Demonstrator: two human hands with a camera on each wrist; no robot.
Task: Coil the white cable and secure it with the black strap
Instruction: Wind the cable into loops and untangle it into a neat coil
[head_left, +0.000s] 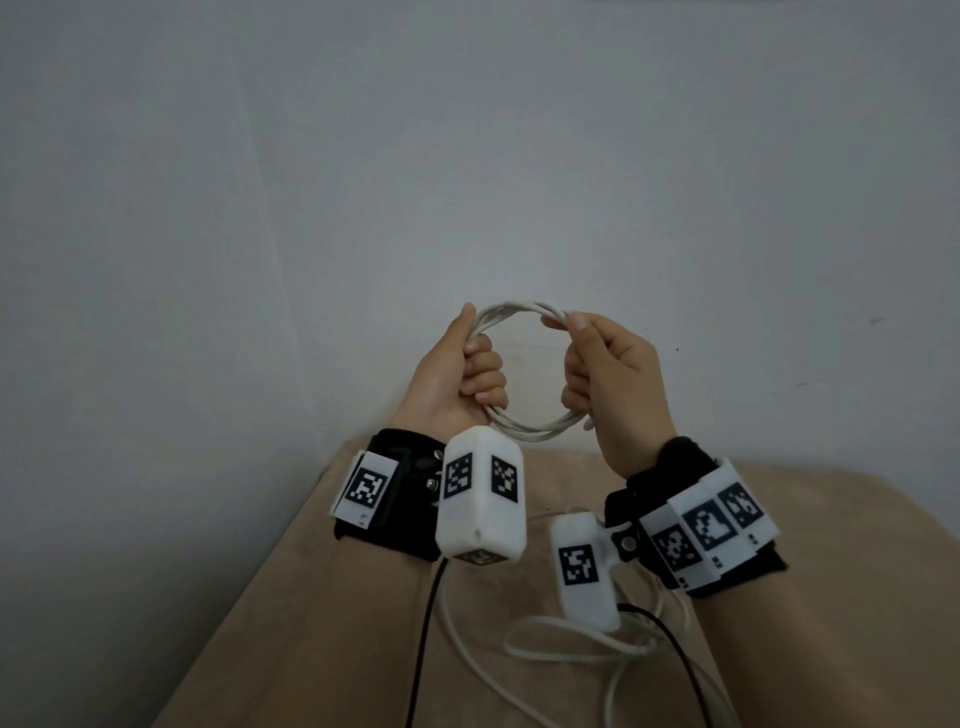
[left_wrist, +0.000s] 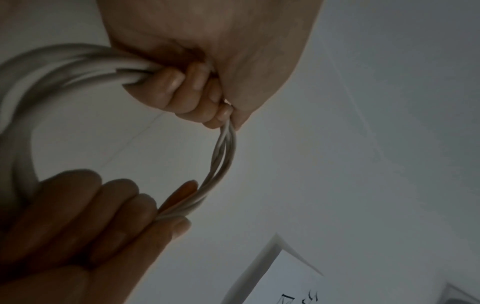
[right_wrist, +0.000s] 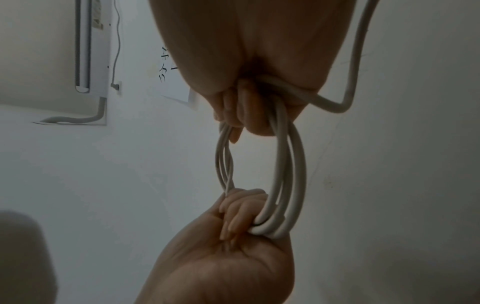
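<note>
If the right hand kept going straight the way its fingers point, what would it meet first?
Probably the left hand, gripping the opposite side of the white cable coil the right hand also holds; only the coil's open middle lies between, though depth is uncertain.

Smooth white plastic-coated cable (head_left: 522, 431) with a slight sheen, matt beige counter (head_left: 322, 597), matt white plastic wrist housings (head_left: 480, 499), black cloth wristbands (head_left: 387, 535), matt wall (head_left: 467, 156)

The head camera looks down from above at both hands. Each wrist camera sits very close, looking up along its hand toward the wall. All three show the white cable (head_left: 519, 312) coil.
</note>
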